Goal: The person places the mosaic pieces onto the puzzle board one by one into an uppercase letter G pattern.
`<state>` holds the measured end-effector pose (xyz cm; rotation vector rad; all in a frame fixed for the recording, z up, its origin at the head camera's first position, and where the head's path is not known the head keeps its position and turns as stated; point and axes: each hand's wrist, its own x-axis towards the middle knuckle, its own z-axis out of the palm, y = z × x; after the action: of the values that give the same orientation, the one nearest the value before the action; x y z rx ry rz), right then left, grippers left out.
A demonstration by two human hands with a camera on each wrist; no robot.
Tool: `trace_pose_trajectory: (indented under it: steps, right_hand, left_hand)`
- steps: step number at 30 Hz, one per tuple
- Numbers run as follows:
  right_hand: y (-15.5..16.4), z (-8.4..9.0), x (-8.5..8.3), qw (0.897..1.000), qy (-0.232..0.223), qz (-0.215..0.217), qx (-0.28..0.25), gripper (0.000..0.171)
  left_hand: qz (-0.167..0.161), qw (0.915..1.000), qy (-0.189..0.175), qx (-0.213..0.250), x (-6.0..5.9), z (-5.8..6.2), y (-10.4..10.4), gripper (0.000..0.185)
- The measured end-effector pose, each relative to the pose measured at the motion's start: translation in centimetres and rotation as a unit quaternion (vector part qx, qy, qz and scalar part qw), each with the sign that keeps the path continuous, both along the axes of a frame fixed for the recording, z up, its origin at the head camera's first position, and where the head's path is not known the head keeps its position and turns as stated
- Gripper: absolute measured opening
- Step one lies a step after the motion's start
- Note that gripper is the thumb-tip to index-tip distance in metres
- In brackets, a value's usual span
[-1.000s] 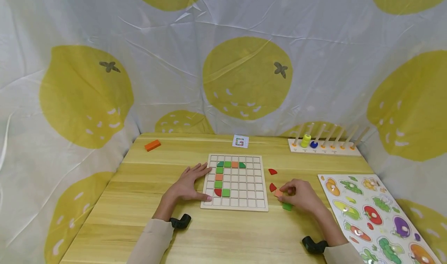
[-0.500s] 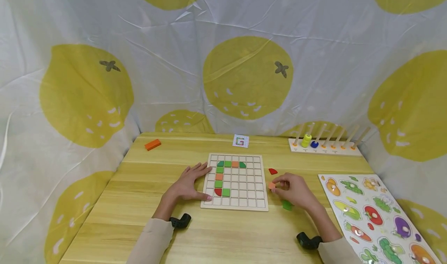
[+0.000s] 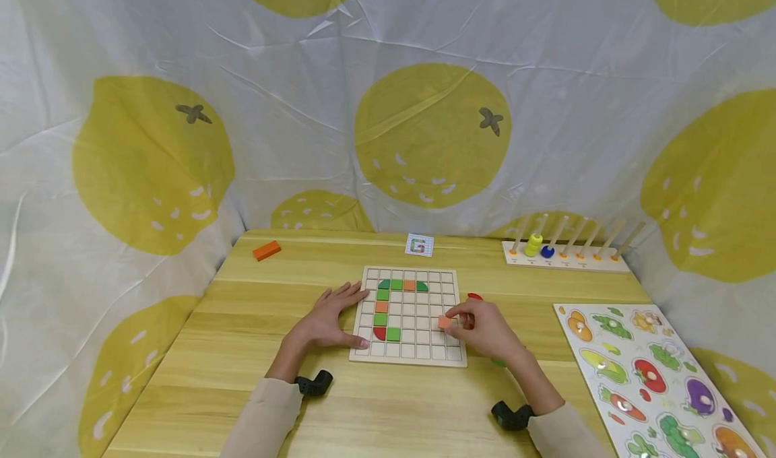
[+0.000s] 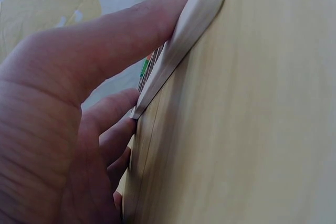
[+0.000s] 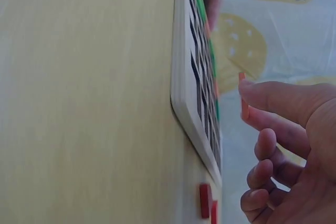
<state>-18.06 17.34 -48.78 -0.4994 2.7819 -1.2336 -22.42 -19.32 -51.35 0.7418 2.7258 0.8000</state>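
A wooden grid board lies in the middle of the table, with green, orange and red tiles filling part of its left and top cells. My right hand pinches a small orange square tile just above the board's right columns; the right wrist view shows the orange tile between thumb and forefinger, off the board. My left hand lies flat on the table, fingers straight, pressing against the board's left edge. Loose red pieces and a green piece lie right of the board.
A small pattern card stands behind the board. An orange block lies at the far left. A peg rack with yellow and blue rings is at the far right, and a fruit-and-vegetable puzzle board lies on the right. Lemon-print cloth walls surround the table.
My right hand has lifted the orange tile from the table right of the board and carried it left, over the board's right columns. The left hand has not moved.
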Motion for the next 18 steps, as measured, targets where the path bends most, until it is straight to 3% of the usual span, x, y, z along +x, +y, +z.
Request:
trace_pose_trajectory:
  steps: [7,18]
  right_hand:
    - [-2.5,-0.5,-0.1,1.000,-0.022,0.019,-0.003,0.019]
    - [-4.8,-1.1,-0.2,0.998,-0.012,0.052,0.015,0.016]
  left_hand:
    - [0.002,1.0000,0.002,0.006,0.0,-0.2,0.0,0.110]
    - [-0.001,1.0000,-0.001,0.006,0.1,0.1,0.0,0.109]
